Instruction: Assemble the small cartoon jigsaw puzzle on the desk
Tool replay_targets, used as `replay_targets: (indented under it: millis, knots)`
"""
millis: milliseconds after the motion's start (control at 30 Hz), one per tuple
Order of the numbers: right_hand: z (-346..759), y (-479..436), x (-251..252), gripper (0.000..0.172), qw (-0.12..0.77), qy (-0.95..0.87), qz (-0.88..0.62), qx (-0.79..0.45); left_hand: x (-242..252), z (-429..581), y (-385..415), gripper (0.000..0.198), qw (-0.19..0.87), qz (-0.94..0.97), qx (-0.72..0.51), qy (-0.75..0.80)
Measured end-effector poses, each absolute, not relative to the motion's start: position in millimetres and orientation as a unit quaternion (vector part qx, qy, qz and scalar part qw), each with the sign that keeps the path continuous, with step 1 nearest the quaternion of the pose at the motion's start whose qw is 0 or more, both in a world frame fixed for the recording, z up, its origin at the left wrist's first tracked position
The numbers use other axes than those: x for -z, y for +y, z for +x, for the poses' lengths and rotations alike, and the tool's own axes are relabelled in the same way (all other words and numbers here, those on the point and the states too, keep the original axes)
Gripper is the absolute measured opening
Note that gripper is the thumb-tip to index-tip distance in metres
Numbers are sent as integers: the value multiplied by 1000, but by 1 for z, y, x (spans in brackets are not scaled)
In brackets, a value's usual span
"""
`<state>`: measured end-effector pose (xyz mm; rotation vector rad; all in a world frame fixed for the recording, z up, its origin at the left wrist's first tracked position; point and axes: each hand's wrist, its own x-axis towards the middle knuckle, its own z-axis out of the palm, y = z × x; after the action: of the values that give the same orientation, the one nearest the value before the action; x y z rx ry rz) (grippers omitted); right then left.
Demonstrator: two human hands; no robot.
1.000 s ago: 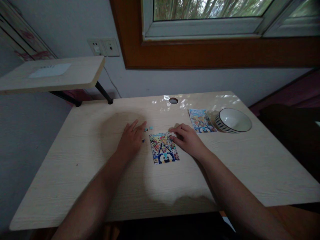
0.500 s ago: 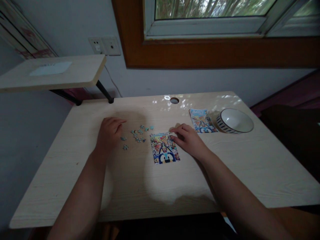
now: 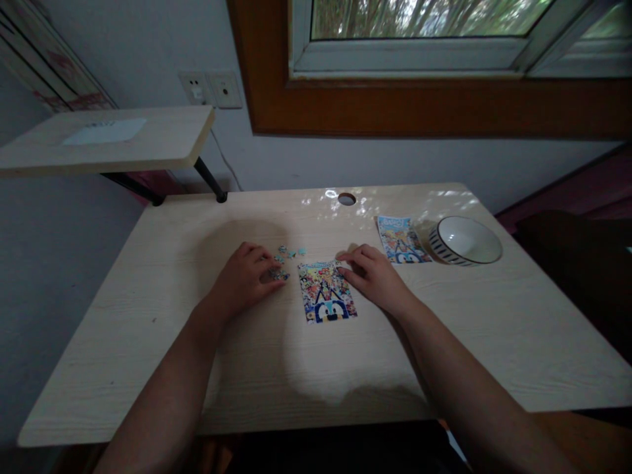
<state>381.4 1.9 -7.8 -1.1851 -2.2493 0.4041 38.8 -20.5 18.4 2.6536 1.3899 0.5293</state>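
A colourful jigsaw puzzle (image 3: 326,289) with a blue dog's face at its lower part lies flat on the desk before me. My right hand (image 3: 371,275) rests at its upper right edge, thumb and fingers apart and fingertips touching the border. Several loose puzzle pieces (image 3: 282,274) lie left of the puzzle. My left hand (image 3: 247,276) curves around them, thumb spread from the fingers, and hides part of the group. A few blue-green pieces (image 3: 292,253) show just beyond its fingertips.
A printed picture sheet (image 3: 401,238) with the same dog design lies at the back right, beside a white bowl (image 3: 467,240) with dark stripes. The wooden desk (image 3: 148,349) has a round cable hole (image 3: 346,199). A raised shelf (image 3: 162,141) stands at the back left.
My left hand has moved right, sweeping the outlying pieces toward the others near the puzzle. My right hand has stayed at the puzzle's edge.
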Motion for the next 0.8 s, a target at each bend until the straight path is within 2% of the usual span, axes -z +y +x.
replay_targets:
  millis: [100,300,600,800]
  knots:
    - [382,3,9,25,280,-840,-439,-150,-17,45,-21,33,36,868,-164,467]
    - [382,3,10,25,276,-840,-444,-144,-13,47,-18,18,27,873,-161,460]
    - [380,3,8,24,281,-841,-438,-150,-3,43,-13,28,63,867,-205,450]
    - [381,3,8,24,281,-842,-434,-150,-6,42,-13,16,23,847,-213,487]
